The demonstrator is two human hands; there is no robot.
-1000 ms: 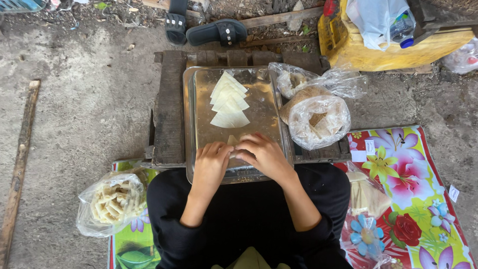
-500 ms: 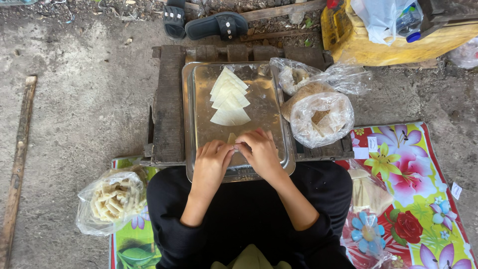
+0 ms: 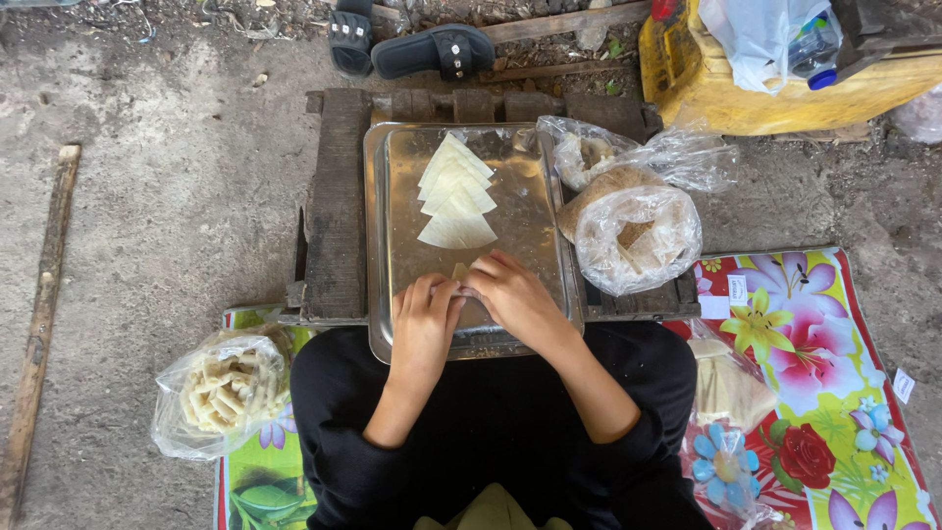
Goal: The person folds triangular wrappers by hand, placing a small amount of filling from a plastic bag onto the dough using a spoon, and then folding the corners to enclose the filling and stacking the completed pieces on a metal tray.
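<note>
Hands unmoved, still hiding wrapper on tray.

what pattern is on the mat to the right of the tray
The mat shows bright, multicoloured flowers, clearest in the head view.

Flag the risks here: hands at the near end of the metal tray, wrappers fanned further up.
The metal tray overhangs the wooden stand toward the person; pressing by the left hand and right hand might tip it. The open filling bag crowds the tray edge and could spill. The fanned wrappers may dry out.
</note>
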